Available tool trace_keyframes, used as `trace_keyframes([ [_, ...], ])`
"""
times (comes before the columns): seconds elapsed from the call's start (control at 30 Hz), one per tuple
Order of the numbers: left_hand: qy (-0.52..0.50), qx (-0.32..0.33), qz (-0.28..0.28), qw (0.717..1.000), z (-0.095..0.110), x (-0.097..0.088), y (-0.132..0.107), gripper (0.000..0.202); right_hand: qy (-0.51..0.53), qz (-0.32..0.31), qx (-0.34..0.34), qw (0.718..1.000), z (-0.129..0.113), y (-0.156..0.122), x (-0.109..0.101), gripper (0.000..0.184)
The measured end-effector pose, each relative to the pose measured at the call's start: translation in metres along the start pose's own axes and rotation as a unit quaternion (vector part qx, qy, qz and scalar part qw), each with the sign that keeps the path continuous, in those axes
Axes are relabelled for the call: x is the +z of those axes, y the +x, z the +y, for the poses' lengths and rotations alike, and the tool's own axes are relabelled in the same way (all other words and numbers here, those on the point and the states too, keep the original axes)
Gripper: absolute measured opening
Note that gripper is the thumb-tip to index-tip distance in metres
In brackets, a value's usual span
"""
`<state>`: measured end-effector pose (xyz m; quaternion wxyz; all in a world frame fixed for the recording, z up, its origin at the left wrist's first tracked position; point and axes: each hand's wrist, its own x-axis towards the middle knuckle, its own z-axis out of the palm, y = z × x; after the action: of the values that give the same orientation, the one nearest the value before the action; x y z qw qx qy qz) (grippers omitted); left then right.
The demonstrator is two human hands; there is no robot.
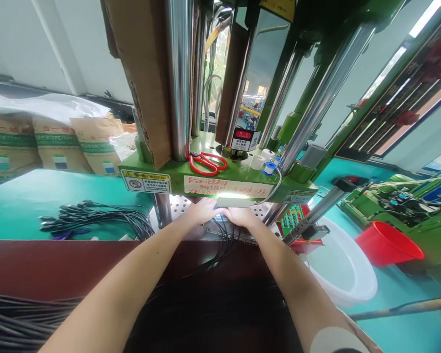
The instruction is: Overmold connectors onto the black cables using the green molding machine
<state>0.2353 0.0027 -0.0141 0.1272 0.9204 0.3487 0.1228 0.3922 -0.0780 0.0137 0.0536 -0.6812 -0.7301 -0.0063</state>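
My left hand [205, 211] and my right hand [239, 216] reach under the green plate of an upright press [154, 169]. Their thumbs come close together in the middle. The other fingers are hidden beneath the plate and a lit lamp bar [235, 201], so I cannot see what they hold, if anything. Several black cables [223, 238] run from just below my hands toward me over the dark red table edge. Around my hands lies a perforated metal bed [178, 206]. Directly above, red-handled scissors [208, 164] rest on the plate.
A bundle of black cables with plugs [95, 215] lies on the green surface at left; more cables [25, 318] lie lower left. Chrome columns [180, 78] rise from the press. At right are a control panel [292, 218], a white tub [343, 260] and a red bucket [387, 242].
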Motion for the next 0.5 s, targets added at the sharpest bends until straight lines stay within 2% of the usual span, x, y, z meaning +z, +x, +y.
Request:
trace_keyframes([
  [0.2, -0.002, -0.005, 0.008, 1.0, 0.001, -0.007, -0.002, 0.05, 0.005, 0.004, 0.013, 1.0, 0.001, 0.002, -0.004, 0.033],
  [0.33, 0.001, 0.004, 0.013, 1.0, -0.01, -0.012, -0.014, 0.047, 0.018, 0.006, 0.009, 1.0, 0.013, -0.01, -0.005, 0.031],
  [0.5, 0.0, -0.013, 0.026, 1.0, -0.021, -0.006, -0.017, 0.044, 0.057, 0.004, 0.003, 0.998, 0.025, -0.015, 0.002, 0.029],
])
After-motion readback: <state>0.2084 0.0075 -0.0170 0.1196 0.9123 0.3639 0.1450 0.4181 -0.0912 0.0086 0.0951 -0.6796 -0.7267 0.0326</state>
